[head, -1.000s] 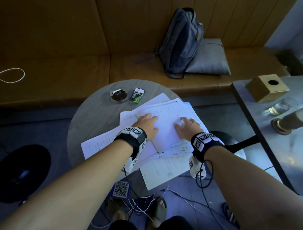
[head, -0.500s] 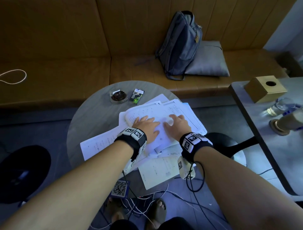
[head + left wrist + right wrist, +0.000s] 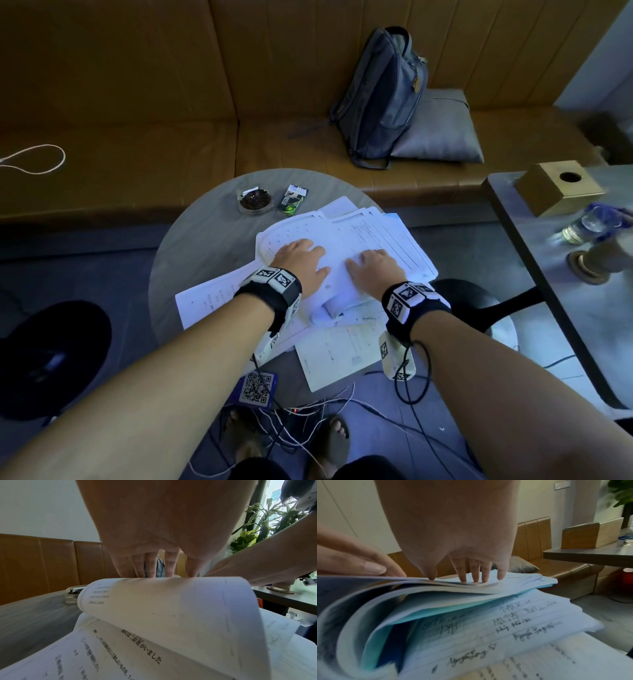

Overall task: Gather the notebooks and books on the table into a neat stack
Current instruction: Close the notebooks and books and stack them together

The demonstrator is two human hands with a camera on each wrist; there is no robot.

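Observation:
A loose pile of white notebooks and printed sheets lies on the round grey table [image 3: 191, 246]. Both hands press flat on the top notebook [image 3: 337, 255], the left hand [image 3: 301, 262] beside the right hand [image 3: 373, 269]. Its pages bulge into a curled fold [image 3: 171, 601] under the left fingers [image 3: 150, 566]. The right fingertips [image 3: 476, 576] hold down the pages over a light-blue cover [image 3: 436, 609]. A lined handwritten notebook [image 3: 505, 622] lies beneath. Loose sheets stick out at the left [image 3: 205, 298] and at the front [image 3: 335, 356].
An ashtray [image 3: 256, 202] and a cigarette pack [image 3: 292, 204] sit at the table's far side. A backpack [image 3: 383, 99] and a cushion [image 3: 442, 133] rest on the bench. A side table [image 3: 565, 308] with a wooden box [image 3: 558, 188] stands right; cables [image 3: 308, 421] lie underfoot.
The right hand slid left across the top notebook toward the left hand. The pages it pushed now bulge and curl over at the left and near edges.

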